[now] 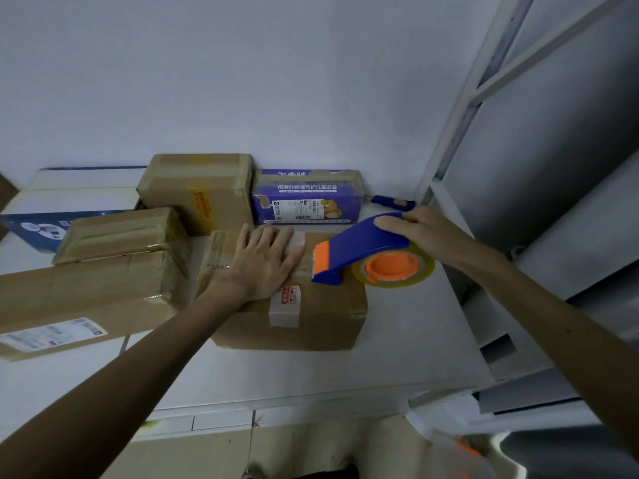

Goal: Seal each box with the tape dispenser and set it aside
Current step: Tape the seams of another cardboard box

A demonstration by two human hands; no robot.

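Observation:
A brown cardboard box (pixel 321 316) lies in the middle of the white table (pixel 397 354). My left hand (pixel 264 262) presses flat on its top with straight fingers. My right hand (pixel 420 231) grips the back of a blue and orange tape dispenser (pixel 363 252). The dispenser's orange blade end rests on the box top just right of my left fingers, and its clear tape roll (pixel 394 267) hangs over the box's right edge.
Taped brown boxes stand at the left: a long one (pixel 79 302), a small one (pixel 121 233) on top of it, a taller one (pixel 200 191) behind. A purple printed box (pixel 307 198) and a blue utility knife (pixel 392 202) lie at the back. A metal shelf frame (pixel 460 108) rises on the right.

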